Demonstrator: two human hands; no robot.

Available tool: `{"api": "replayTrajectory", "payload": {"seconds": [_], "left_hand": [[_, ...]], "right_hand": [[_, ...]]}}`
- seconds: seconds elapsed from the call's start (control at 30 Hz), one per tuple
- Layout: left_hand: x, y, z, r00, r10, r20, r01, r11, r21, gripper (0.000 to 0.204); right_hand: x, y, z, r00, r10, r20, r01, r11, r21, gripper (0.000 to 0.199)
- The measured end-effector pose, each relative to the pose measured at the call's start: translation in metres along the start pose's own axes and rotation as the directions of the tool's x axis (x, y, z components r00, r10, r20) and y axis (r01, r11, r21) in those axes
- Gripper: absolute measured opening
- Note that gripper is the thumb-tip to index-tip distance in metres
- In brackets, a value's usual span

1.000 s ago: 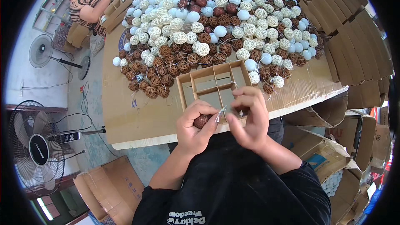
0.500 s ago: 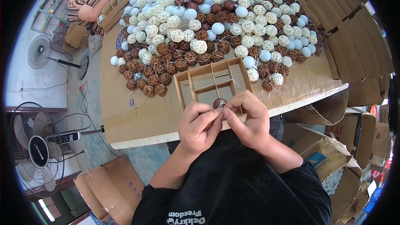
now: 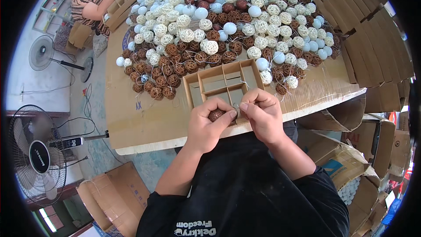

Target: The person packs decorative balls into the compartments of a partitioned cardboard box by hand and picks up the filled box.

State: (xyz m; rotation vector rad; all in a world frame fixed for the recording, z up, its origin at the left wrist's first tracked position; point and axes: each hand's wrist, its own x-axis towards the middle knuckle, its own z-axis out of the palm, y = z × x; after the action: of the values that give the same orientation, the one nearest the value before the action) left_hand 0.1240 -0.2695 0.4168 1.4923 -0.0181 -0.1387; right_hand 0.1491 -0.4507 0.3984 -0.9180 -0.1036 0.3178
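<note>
My left hand (image 3: 207, 125) is closed round a dark brown, speckled ball (image 3: 215, 114), held over the near edge of a divided cardboard box (image 3: 191, 98). Another dark, rounded shape beside it is partly covered by the fingers. Close by, my right hand (image 3: 264, 116) pinches a thin, pale string (image 3: 237, 104) between thumb and forefinger; the string is small and hard to follow. The box's far compartments show nothing but their flat bottom, and my hands hide part of the near ones.
A large heap of white balls (image 3: 229, 28), cream woven balls (image 3: 211, 47) and brown woven balls (image 3: 169, 92) covers the table's far side. Stacked cardboard (image 3: 372, 48) stands at right, an open carton (image 3: 351, 162) below. Fans (image 3: 40, 156) stand at left; another person (image 3: 90, 6) works far left.
My hands have drawn slightly apart. The brown ball that stood up between my fingertips has dropped into my left hand's grasp, while my right fingers have shifted a little to the right.
</note>
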Motion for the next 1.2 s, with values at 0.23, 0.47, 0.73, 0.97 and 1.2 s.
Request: {"api": "replayTrajectory", "payload": {"seconds": [0.23,0.47,0.73,0.97,1.2], "left_hand": [[0.004,0.009,-0.004,0.838,0.542,-0.062,-0.459,0.761,0.458,0.021],[0.006,0.009,-0.006,0.875,0.484,-0.024,-0.425,0.789,0.443,0.015],[0.003,0.008,-0.002,0.890,0.454,-0.049,-0.405,0.834,0.375,0.018],[0.005,0.007,-0.001,0.797,0.603,0.021,-0.520,0.669,0.531,0.019],[0.006,0.004,-0.001,0.796,0.605,0.012,-0.505,0.653,0.564,0.020]], "right_hand": [[0.008,-0.016,0.002,0.994,0.057,0.096,-0.043,0.988,-0.147,0.007],[0.012,-0.015,0.005,0.987,0.079,0.143,-0.063,0.991,-0.115,0.008],[0.012,-0.013,0.006,0.987,0.081,0.142,-0.064,0.991,-0.118,0.012],[0.009,-0.014,0.008,0.982,0.069,0.178,-0.045,0.990,-0.134,0.010],[0.005,-0.015,0.012,0.987,0.080,0.141,-0.042,0.967,-0.253,0.008]]}}
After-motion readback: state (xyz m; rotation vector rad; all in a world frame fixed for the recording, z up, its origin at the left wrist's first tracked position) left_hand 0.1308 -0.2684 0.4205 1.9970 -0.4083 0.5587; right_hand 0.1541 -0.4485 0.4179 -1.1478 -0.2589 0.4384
